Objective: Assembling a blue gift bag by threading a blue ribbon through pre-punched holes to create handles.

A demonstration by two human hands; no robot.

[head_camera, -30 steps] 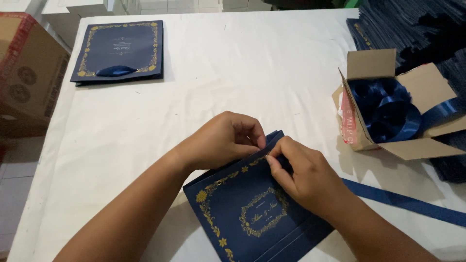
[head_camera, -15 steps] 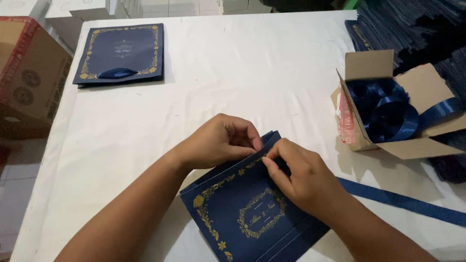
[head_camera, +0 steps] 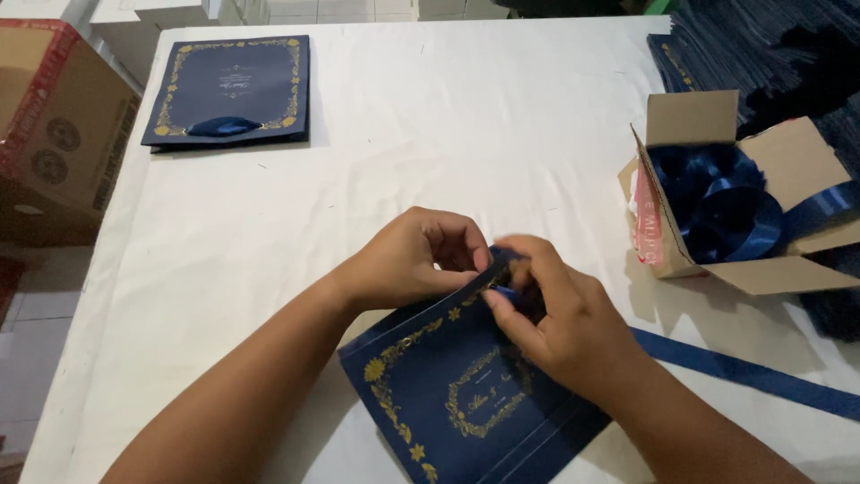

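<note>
Both hands meet at the top edge of a navy paper bag [head_camera: 448, 394] with a gold floral border, which lies tilted on the white table [head_camera: 430, 134], close to the table's near edge. The left hand [head_camera: 408, 260] rests on the bag's upper left corner with its fingers [head_camera: 466, 246] curled in tight, pinching the bag's rim. The right hand [head_camera: 560, 323] lies over the bag's upper right part, its fingers [head_camera: 502, 309] closed into a pinch at the rim just beside the left hand; something dark blue shows between the fingertips, but what it is cannot be told through the blur. A blue ribbon [head_camera: 743, 372] runs flat across the table to the right of the bag, passing under the right forearm. Further right of the bag an open cardboard box [head_camera: 770, 161] holds a roll of the same blue ribbon. Far above and left of the bag, near the table's far left corner, lies a second navy bag [head_camera: 228, 85] with a blue bow at its lower edge. Off the table, well left of the bag, stands a large brown carton [head_camera: 54, 125]. A stack of dark blue bags [head_camera: 761, 45] sits beyond the cardboard box.
</note>
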